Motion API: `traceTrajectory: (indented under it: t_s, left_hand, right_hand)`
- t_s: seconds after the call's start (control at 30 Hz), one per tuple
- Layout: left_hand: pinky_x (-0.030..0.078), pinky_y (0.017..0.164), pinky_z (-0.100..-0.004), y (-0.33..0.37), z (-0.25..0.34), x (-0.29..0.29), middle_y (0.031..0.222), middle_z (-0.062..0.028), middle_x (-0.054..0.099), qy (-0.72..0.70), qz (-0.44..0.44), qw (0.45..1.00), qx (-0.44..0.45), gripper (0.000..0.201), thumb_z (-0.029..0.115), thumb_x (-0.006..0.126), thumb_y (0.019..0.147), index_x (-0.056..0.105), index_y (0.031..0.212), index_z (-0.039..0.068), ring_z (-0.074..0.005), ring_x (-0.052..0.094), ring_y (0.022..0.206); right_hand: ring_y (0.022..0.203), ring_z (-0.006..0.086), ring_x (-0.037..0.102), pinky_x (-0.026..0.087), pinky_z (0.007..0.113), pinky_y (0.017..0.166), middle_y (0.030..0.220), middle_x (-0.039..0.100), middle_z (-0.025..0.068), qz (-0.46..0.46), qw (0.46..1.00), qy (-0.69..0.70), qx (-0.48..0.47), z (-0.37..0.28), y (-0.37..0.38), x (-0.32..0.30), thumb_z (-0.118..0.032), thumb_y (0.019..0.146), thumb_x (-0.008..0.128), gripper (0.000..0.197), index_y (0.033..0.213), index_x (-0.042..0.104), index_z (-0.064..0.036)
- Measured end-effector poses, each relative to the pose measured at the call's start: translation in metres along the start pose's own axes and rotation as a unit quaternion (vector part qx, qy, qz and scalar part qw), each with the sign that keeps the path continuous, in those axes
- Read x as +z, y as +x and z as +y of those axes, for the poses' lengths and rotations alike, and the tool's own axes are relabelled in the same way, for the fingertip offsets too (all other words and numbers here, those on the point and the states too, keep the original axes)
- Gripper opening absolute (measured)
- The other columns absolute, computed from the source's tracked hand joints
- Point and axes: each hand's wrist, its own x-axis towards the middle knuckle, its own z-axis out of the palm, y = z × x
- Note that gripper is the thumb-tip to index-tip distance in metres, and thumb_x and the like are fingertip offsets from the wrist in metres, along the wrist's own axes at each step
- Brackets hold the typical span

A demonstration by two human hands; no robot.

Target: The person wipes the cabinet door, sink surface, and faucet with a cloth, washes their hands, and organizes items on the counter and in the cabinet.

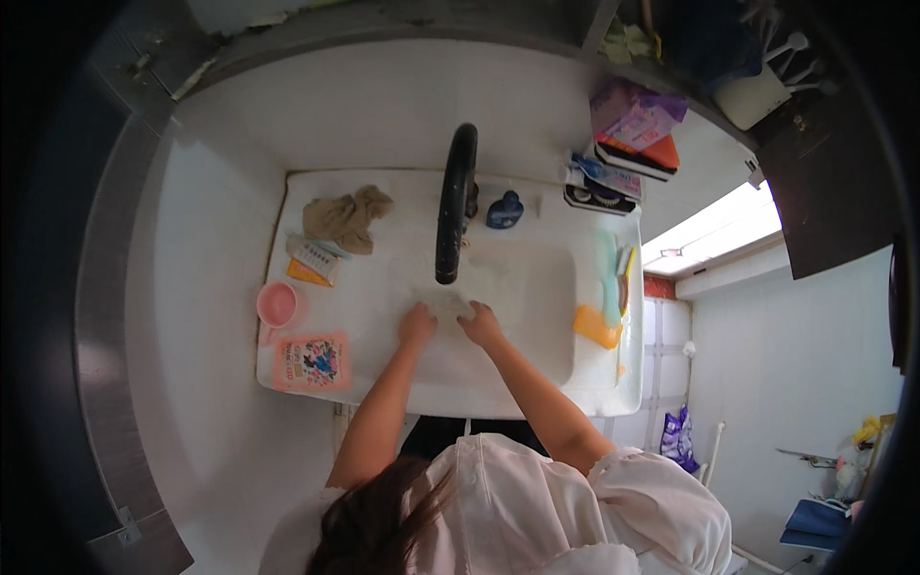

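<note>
Both my arms reach into the white sink basin [546,316], below the black curved faucet [456,206]. My left hand [417,324] is closed at the left end of a pale, crumpled, cloth-like piece [447,305]. At its right end, my right hand [480,323] is closed too. The piece barely stands out from the white basin, so its exact kind is unclear. Whether water runs from the faucet cannot be made out.
On the left ledge are a brown cloth [347,218], a pink cup [278,304] and a pink printed packet [312,362]. A dark blue bottle [504,209] stands behind the basin. Along the right ledge lie an orange-yellow item [598,327] and a brush [625,278].
</note>
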Motion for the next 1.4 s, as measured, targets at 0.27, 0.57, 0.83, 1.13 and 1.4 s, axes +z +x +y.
traceTrajectory:
  t_s: [0.27,0.57,0.83,1.13,1.4]
  left_hand:
    - [0.035,0.081,-0.0428,-0.040,0.054,-0.116,0.107,-0.0090,0.050,0.197,0.167,0.965,0.042,0.048,0.029,0.053,0.071,0.041,0.114,0.012,-0.0269,0.047,0.097]
    - [0.043,0.067,-0.0310,-0.035,0.103,-0.244,0.086,-0.0113,0.058,-0.168,0.187,0.927,0.279,0.027,0.021,0.055,0.072,0.055,0.093,0.003,-0.0238,0.055,0.078]
    - [0.043,0.068,-0.0306,-0.073,0.135,-0.316,0.085,-0.0102,0.058,-0.111,0.323,0.895,0.287,0.028,0.018,0.056,0.071,0.054,0.097,0.006,-0.0220,0.055,0.079]
    - [0.030,0.088,-0.0405,0.034,0.017,-0.197,0.122,-0.0134,0.031,0.141,0.202,0.969,0.028,0.071,0.030,0.059,0.067,0.021,0.125,0.011,-0.0294,0.031,0.110]
    - [0.028,0.086,-0.0476,0.055,0.012,-0.198,0.122,-0.0101,0.029,0.184,0.179,0.963,-0.076,0.066,0.030,0.054,0.070,0.020,0.125,0.014,-0.0282,0.027,0.113]
  right_hand:
    - [0.097,0.0300,0.046,0.038,0.036,0.080,0.103,0.049,0.0183,-0.025,0.988,-0.119,-0.095,-0.077,-0.013,-0.071,-0.027,0.064,0.060,0.051,0.106,0.045,-0.0028]
    - [0.072,0.0257,0.055,0.043,0.033,0.062,0.075,0.058,0.0117,-0.196,0.915,-0.152,-0.319,-0.223,-0.027,-0.243,-0.025,0.064,0.056,0.029,0.085,0.057,-0.0058]
    - [0.061,0.0227,0.053,0.041,0.031,0.056,0.067,0.056,0.0082,-0.065,0.923,-0.224,-0.307,-0.281,-0.022,-0.284,-0.019,0.066,0.053,0.022,0.083,0.057,-0.0061]
    - [0.064,0.0237,0.054,0.042,0.033,0.054,0.068,0.057,0.0083,0.049,0.922,-0.033,-0.384,-0.277,-0.025,-0.223,-0.015,0.067,0.052,0.019,0.084,0.056,-0.0066]
    - [0.063,0.0250,0.053,0.041,0.033,0.054,0.068,0.055,0.0075,0.187,0.870,-0.075,-0.449,-0.267,-0.033,-0.205,-0.008,0.064,0.055,0.019,0.083,0.056,-0.0062]
